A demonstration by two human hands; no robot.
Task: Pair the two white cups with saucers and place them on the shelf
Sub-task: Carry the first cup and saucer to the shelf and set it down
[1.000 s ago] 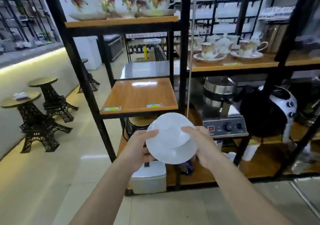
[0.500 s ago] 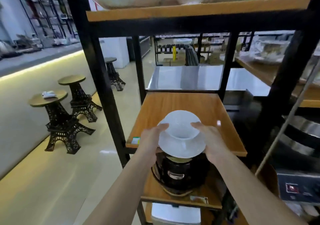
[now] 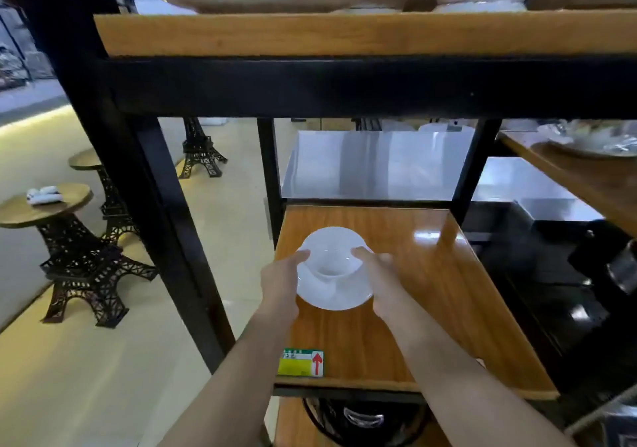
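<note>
A white cup (image 3: 330, 255) sits on a white saucer (image 3: 334, 293), both held over the left part of the wooden shelf (image 3: 431, 295). My left hand (image 3: 280, 281) grips the saucer's left edge, with the thumb against the cup. My right hand (image 3: 381, 279) grips the right edge the same way. I cannot tell whether the saucer touches the shelf board. No second cup or saucer shows in this view.
A black frame post (image 3: 144, 177) stands left of the shelf. A higher wooden shelf (image 3: 344, 32) with white china hangs close overhead. A green and yellow label (image 3: 301, 362) sits on the shelf's front edge. A black appliance (image 3: 358, 419) sits below. Tower-shaped stools (image 3: 69, 239) stand on the floor at left.
Both hands have carried the cup and saucer forward from the shelf's front edge to above the board. The view has moved much closer to the shelf.
</note>
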